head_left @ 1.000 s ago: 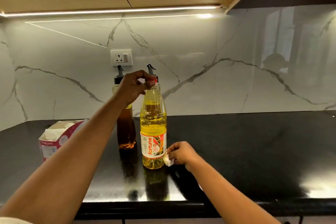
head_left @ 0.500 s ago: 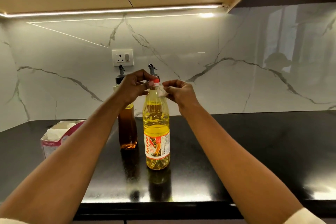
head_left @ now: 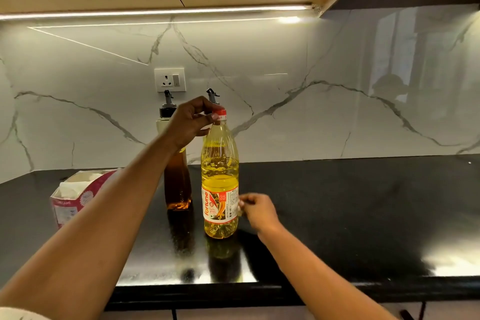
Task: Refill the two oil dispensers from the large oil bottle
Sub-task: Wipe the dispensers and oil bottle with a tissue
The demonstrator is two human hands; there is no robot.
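The left hand (head_left: 191, 122) pinched the cap (head_left: 219, 113) of the large oil bottle (head_left: 220, 163), upright with a dispenser (head_left: 178, 179) at its nine o'clock. The right hand (head_left: 257, 209) curled at its four o'clock, contents indiscernible.

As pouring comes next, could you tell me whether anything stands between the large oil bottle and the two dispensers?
Nothing visible does: the dark dispenser and the second dispenser stand behind the large oil bottle. Its red cap, pinched by the left hand, is still on, and the left forearm crosses the dark dispenser.
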